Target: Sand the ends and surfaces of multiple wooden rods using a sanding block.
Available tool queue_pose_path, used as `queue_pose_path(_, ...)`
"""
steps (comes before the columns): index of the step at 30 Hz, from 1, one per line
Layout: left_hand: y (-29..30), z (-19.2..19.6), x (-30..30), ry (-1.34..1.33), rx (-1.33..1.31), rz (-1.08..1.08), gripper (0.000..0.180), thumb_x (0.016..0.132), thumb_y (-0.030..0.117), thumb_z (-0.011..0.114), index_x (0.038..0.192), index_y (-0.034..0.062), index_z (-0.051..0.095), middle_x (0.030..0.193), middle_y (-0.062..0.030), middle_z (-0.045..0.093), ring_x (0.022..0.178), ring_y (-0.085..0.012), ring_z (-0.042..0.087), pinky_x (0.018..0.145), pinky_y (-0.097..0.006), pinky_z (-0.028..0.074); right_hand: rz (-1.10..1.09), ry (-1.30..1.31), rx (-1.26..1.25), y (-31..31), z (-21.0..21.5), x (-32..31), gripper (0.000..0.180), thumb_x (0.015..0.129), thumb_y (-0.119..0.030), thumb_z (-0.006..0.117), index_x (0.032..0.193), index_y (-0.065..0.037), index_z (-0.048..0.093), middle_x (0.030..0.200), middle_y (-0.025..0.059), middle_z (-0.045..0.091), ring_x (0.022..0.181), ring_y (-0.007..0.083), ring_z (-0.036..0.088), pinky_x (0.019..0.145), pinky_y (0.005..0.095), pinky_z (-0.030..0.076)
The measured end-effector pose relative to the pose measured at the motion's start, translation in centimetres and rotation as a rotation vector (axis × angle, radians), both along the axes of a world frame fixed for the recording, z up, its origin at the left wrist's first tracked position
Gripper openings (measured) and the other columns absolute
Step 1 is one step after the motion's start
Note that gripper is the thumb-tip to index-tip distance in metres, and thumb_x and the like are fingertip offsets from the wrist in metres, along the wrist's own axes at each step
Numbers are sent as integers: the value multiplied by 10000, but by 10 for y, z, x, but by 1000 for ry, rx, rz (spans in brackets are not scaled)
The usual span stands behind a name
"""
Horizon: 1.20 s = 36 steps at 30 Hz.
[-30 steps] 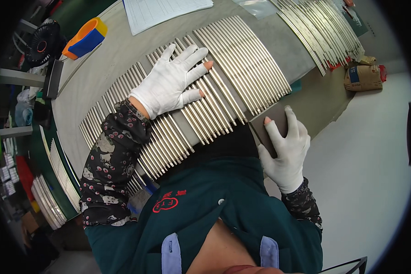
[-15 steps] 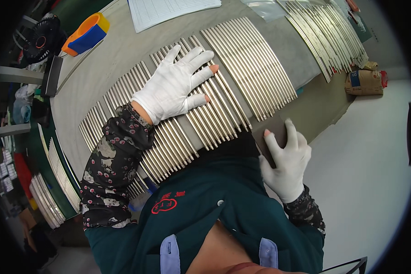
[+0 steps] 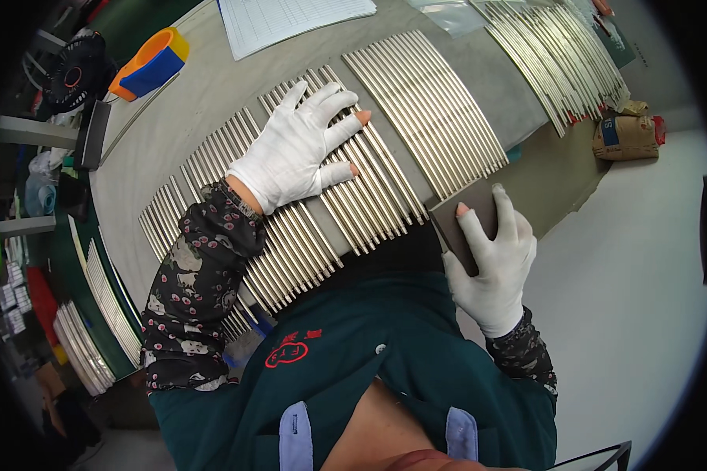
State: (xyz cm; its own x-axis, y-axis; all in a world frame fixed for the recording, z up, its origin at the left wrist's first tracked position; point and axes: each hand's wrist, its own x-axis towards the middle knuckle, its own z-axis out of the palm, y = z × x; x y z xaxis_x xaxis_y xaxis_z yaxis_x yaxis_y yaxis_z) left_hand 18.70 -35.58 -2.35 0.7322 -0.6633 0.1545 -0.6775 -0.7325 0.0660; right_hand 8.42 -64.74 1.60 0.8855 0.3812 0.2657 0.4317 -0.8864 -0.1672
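Note:
My left hand [image 3: 294, 149], in a white glove with bare fingertips, lies flat with fingers spread across a row of thin silvery metal rods [image 3: 361, 200]. The rods lie side by side on the grey table, with small gaps between groups. My right hand [image 3: 495, 267], gloved the same way, is at the near right edge. It grips a dark grey flat block [image 3: 465, 228], thumb on one side and fingers over the other; part of the block is hidden under the hand. Just beyond the block lies another group of rods [image 3: 428, 114].
A looser pile of rods [image 3: 558, 63] lies at the far right, near a brown paper package [image 3: 627, 140]. Printed sheets [image 3: 291, 20] and an orange and blue tape ring [image 3: 151, 64] are at the back. On the left are a dark bar [image 3: 94, 135], a fan [image 3: 75, 71] and more rods [image 3: 111, 302].
My right hand and the dark block have moved slightly away from my body, nearer the ends of the right-hand rod group. My left hand stays on the rods, almost unmoved.

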Motion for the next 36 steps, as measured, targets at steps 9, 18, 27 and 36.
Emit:
queue_pose_path(9, 0, 2, 0, 65, -9, 18, 758, 904, 660, 371, 1419, 106, 417, 1491, -181, 351, 1384, -393, 309, 1127, -583, 194, 11, -39, -98, 42, -6, 35, 545, 669, -239, 729, 1193, -148, 608, 1255, 250, 485, 1008, 348, 544, 716, 418, 446)
queue_pose_path(18, -6, -1, 0, 12, -11, 22, 737, 887, 588, 471, 1415, 77, 407, 1474, -176, 372, 1379, -372, 324, 1132, -544, 224, 59, -30, -135, 26, -2, 20, 563, 653, -188, 740, 1198, -144, 605, 1294, 260, 463, 1035, 368, 530, 749, 428, 439)
queue_pose_path(27, -2, -5, 4, -7, 38, 15, 753, 923, 648, 341, 1465, 126, 336, 1504, -176, 331, 1389, -376, 305, 1136, -559, 197, 5, 47, -67, 2, 6, -1, 612, 573, -172, 765, 1169, -157, 629, 1318, 256, 469, 1067, 359, 516, 826, 430, 396)
queue_pose_path(36, 2, -5, 2, -13, 52, 0, 757, 929, 658, 311, 1477, 137, 324, 1512, -177, 318, 1391, -387, 299, 1138, -566, 186, 10, -31, -7, 17, 0, -5, 618, 592, -184, 761, 1190, -180, 608, 1322, 255, 462, 1059, 342, 516, 813, 407, 386)
